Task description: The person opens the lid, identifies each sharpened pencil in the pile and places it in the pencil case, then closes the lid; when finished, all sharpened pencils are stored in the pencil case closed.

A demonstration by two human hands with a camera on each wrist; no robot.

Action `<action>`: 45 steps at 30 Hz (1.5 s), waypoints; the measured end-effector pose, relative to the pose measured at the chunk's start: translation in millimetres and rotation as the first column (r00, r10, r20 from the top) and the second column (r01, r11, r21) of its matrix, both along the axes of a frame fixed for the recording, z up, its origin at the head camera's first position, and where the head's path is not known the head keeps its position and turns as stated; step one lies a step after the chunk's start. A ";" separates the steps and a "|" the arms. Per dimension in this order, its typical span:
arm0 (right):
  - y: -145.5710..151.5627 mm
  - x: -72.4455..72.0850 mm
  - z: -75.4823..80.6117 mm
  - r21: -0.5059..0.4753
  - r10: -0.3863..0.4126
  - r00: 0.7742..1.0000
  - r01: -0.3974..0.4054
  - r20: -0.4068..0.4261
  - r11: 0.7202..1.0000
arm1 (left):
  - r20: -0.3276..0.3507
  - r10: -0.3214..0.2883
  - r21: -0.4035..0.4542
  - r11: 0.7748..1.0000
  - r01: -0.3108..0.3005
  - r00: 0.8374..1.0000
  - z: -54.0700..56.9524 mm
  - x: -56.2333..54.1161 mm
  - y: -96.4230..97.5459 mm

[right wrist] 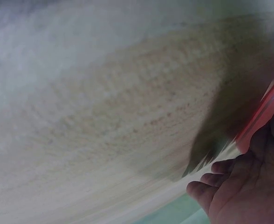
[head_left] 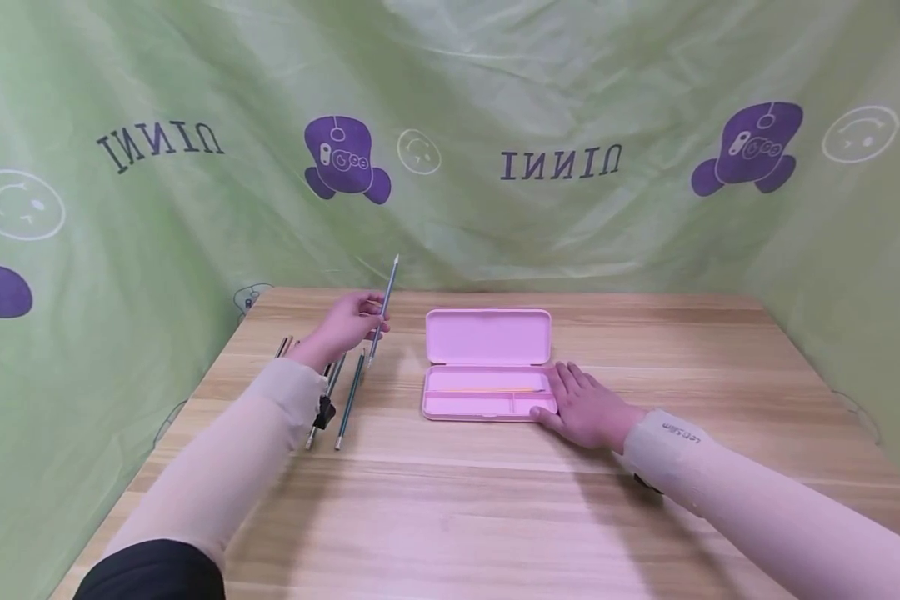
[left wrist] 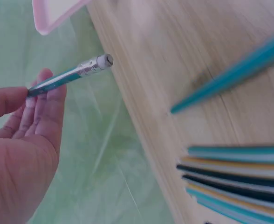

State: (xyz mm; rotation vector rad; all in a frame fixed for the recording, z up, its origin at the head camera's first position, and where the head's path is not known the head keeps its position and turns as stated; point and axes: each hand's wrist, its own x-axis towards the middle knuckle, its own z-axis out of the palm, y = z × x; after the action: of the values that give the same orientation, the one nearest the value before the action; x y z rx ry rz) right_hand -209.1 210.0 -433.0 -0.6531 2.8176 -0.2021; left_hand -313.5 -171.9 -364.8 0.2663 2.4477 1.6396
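Observation:
My left hand [head_left: 348, 321] pinches a teal pencil [head_left: 392, 279] between thumb and fingers, raised above the table's back left. In the left wrist view, the silver end band and eraser of this pencil [left wrist: 65, 78] stick out past the fingertips. An opened pink pencil case [head_left: 487, 337] lies mid-table, lid tipped back. A yellow-orange pencil [head_left: 502, 390] lies in its long rear compartment. My right hand [head_left: 588, 410] rests against the case's right side, fingers extended and thumb at the front corner. The right wrist view shows its palm [right wrist: 249, 186] beside the case's edge.
Under and beside the left forearm, several pencils lie on the wooden table [head_left: 450, 517]. A single teal pencil [head_left: 350, 400] sits slightly apart from a row of teal, black and yellow pencils [left wrist: 239, 179]. A green printed curtain [head_left: 465, 225] hangs behind the table and at its sides.

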 end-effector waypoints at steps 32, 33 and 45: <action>-3.2 9.0 -1.8 -0.066 -0.061 0.997 0.058 -0.043 0.996 | -0.154 -0.544 -0.626 0.700 0.344 0.825 -19.1 22.0 107.1; -3.2 8.5 -2.5 -0.063 -0.062 0.997 0.059 -0.043 0.996 | -0.147 -0.553 -0.639 0.686 0.348 0.820 -21.0 21.9 109.9; -1.1 5.6 -1.8 -0.044 -0.050 0.999 0.049 -0.016 0.998 | -0.076 -0.643 -0.691 0.585 0.425 0.762 -40.8 20.1 141.2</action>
State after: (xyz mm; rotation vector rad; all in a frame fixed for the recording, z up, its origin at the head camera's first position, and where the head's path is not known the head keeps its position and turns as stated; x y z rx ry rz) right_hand -203.5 209.0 -434.8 -0.5973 2.8552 -0.2691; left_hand -293.4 -30.7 -405.6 1.1158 2.5791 0.4662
